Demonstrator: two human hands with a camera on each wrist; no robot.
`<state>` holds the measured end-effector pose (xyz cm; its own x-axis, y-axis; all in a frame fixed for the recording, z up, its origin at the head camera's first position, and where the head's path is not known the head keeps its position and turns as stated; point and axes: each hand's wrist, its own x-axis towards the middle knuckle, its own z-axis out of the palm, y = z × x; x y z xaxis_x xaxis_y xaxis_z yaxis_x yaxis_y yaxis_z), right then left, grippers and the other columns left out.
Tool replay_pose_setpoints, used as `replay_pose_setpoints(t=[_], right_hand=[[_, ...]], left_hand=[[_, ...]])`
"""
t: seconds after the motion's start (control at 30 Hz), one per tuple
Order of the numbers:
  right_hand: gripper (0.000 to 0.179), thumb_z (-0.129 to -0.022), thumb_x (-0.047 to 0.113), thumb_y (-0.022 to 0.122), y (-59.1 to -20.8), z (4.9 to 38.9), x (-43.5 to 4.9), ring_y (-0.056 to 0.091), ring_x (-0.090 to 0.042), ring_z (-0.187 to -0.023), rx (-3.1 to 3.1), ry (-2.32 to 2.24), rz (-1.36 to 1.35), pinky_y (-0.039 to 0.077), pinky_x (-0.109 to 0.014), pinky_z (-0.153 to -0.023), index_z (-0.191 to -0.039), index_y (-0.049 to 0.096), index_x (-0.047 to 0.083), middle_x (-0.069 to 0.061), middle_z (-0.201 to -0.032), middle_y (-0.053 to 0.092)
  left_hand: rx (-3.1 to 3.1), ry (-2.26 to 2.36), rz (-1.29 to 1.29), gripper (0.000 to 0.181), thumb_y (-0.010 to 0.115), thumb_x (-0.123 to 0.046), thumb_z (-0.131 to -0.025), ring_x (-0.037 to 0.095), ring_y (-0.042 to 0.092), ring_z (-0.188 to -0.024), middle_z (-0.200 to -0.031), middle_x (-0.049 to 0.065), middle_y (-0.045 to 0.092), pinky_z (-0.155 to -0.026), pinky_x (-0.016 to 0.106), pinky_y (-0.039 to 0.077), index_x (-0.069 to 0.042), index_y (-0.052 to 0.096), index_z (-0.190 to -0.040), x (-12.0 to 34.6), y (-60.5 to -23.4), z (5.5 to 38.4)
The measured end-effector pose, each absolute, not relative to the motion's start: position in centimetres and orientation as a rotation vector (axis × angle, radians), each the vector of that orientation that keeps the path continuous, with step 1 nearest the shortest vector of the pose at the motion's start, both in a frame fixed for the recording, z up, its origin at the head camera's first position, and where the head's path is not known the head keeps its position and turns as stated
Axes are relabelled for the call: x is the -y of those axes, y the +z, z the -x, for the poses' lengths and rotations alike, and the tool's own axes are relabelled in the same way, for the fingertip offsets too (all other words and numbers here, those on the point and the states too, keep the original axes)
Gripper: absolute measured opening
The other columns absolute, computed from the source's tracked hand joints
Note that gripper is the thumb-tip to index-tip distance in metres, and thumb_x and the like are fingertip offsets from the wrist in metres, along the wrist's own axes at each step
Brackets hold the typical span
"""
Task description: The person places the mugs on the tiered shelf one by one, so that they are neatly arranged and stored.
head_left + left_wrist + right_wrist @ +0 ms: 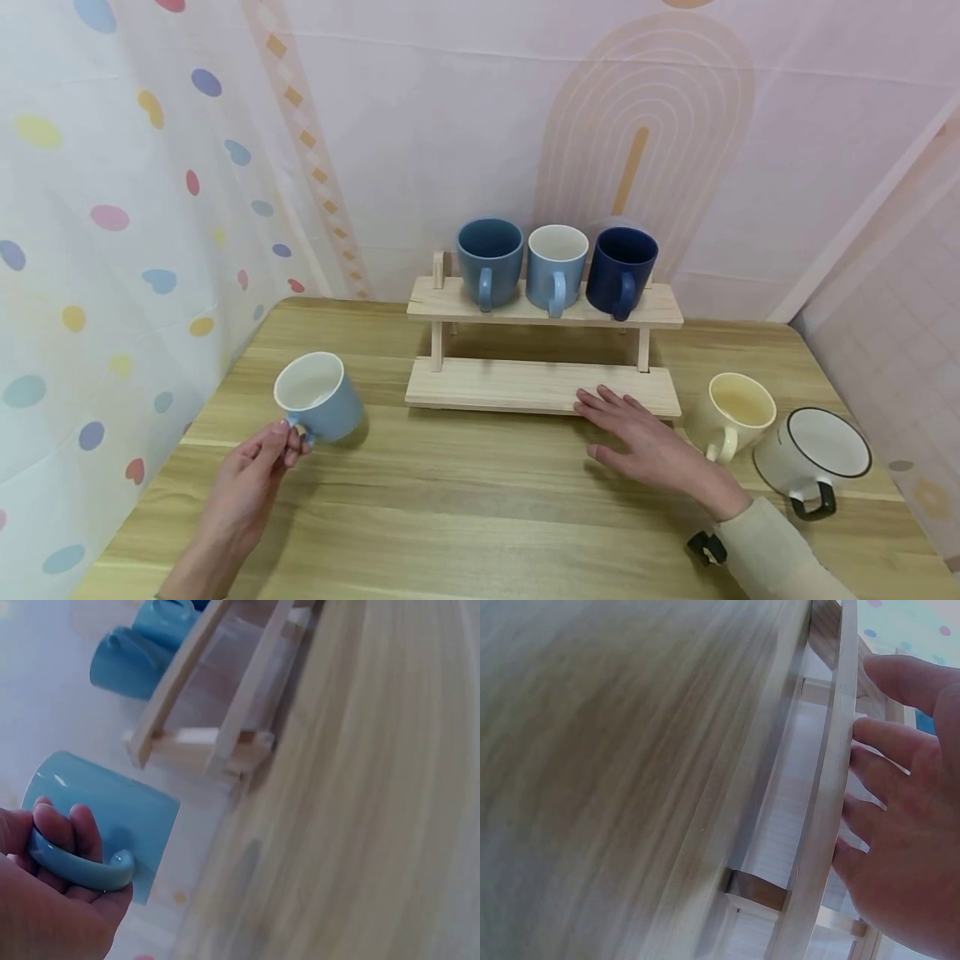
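At the left of the table, my left hand (251, 479) holds a light blue mug (330, 408) with a white inside. Thumb and fingers are curled round its handle (82, 866), which the left wrist view shows up close. My right hand (641, 442) stretches over the front of the two-tier wooden rack (487, 387), palm down and fingers spread. In the right wrist view its fingertips (864, 729) lie at the edge of the lower shelf board (831, 772), and it grips nothing.
On the rack's upper shelf stand a grey-blue mug (489, 258), a light blue mug (557, 271) and a navy mug (621, 271). A cream mug (731, 412) and a white mug with black rim and handle (813, 454) stand right of the rack. Patterned cloth (420, 125) hangs behind.
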<state>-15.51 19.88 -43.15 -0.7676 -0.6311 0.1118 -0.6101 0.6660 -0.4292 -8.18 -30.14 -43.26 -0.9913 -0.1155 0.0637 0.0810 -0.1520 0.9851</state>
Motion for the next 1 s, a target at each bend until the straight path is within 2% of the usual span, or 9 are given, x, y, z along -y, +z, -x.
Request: replay_pose_setpoints(t=[0.7,1.0], right_hand=[[0.060,-0.102,0.030,0.065,-43.3,15.6,-19.9,0.029,-0.040,-0.152,-2.822,-0.703,1.052,0.022,-0.064,-0.121,-0.153,0.049,0.005,-0.012,-0.163,0.040],[0.059,-0.102,0.028,0.065,-43.4,15.6,-20.0,0.029,-0.039,-0.152,-2.821,-0.706,1.061,0.021,-0.062,-0.122,-0.154,0.049,0.004,-0.012,-0.164,0.039]], left_hand=[[1.856,-2.284,0.086,0.033,0.047,-0.021,-0.111,0.011,0.063,-0.088,-0.077,-0.003,0.056,-0.087,0.023,0.048,-0.008,0.064,-0.087,23.2,-39.7,9.3],[1.910,-2.261,0.028,0.034,0.048,-0.023,-0.111,0.014,0.063,-0.089,-0.076,-0.003,0.055,-0.090,0.025,0.048,-0.006,0.061,-0.085,20.2,-39.5,10.4]])
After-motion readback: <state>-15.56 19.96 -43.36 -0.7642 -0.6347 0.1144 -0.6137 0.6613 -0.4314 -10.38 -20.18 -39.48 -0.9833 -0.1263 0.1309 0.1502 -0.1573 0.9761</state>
